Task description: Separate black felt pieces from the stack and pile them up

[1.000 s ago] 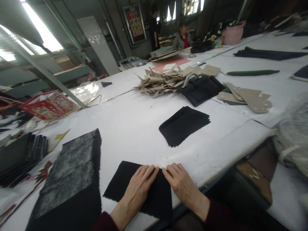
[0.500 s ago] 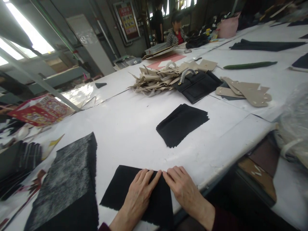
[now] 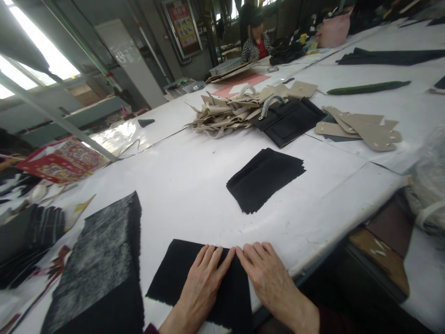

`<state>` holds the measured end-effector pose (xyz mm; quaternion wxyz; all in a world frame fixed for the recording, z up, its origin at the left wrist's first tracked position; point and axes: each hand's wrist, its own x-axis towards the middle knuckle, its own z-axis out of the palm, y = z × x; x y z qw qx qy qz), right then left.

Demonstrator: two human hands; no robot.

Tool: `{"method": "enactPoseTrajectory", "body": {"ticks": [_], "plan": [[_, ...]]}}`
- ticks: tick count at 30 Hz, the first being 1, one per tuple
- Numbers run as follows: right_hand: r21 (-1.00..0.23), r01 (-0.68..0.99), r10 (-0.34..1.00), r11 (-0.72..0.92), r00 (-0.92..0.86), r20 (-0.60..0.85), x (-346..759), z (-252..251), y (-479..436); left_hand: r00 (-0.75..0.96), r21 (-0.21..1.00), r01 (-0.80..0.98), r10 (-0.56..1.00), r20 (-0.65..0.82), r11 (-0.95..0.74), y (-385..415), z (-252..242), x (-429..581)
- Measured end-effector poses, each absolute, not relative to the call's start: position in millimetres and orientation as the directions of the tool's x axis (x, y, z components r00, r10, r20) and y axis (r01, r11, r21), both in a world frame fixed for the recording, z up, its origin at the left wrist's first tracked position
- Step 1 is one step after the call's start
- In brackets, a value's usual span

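A black fabric piece [image 3: 170, 273] lies flat at the near edge of the white table. My left hand [image 3: 205, 280] rests on it, palm down, fingers stretched toward its far edge. My right hand [image 3: 269, 278] lies at the fabric's right far corner, its fingers extended and its thumb or index tip close to the left hand's fingertip. Farther off sits a stack of black pieces [image 3: 266, 178]. To the left is a larger pile of black and mottled grey fabric [image 3: 99, 255].
A black bag [image 3: 287, 120] leans by a heap of beige pieces [image 3: 225, 111]. Beige straps [image 3: 365, 127] and a long green cucumber-like object [image 3: 368, 88] lie at the right. A person [image 3: 257, 44] sits at the far side. A red printed bag [image 3: 66, 160] stands left.
The view has shifted slightly. My right hand has moved a little to the right and its fingers are slightly more spread; my left hand stays on the fabric.
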<state>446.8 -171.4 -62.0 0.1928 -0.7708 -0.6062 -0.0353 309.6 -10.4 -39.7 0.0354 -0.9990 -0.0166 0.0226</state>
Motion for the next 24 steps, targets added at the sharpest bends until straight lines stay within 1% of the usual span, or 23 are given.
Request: {"method": "enactPoseTrajectory", "body": {"ticks": [4,9,11,16,19,21,24], "plan": [[-0.213,0.960,0.926,-0.184,0.242,0.289,446.9,-64.4,-175.8,0.996,-0.080,0.042,0.048,-0.078,-0.996,-11.8,-36.8,309.8],[-0.217,0.961,0.923,-0.170,0.232,0.306,449.5,-65.2,-181.8,0.995,-0.039,0.077,0.079,-0.066,-0.996,-5.0,-34.2,301.2],[-0.224,0.960,0.921,-0.170,0.236,0.310,450.3,-64.4,-182.2,0.990,-0.054,0.126,0.129,-0.051,-0.991,4.0,-34.3,292.6],[-0.251,0.958,0.914,-0.142,0.224,0.339,451.2,-63.2,-181.6,0.958,-0.139,0.280,0.285,-0.018,-0.950,46.0,-32.1,259.6],[-0.302,0.945,0.912,-0.122,0.227,0.342,453.1,-62.5,-181.6,0.916,-0.159,0.395,0.400,-0.001,-0.905,76.2,-25.0,243.7],[-0.367,0.923,0.912,-0.114,0.244,0.331,456.3,-60.0,-180.1,0.881,-0.122,0.473,0.473,0.031,-0.873,90.7,-19.7,240.7],[-0.486,0.864,0.915,-0.130,0.293,0.277,462.1,-49.9,-172.3,0.844,0.023,0.529,0.529,0.093,-0.848,97.5,-16.0,248.8]]}}
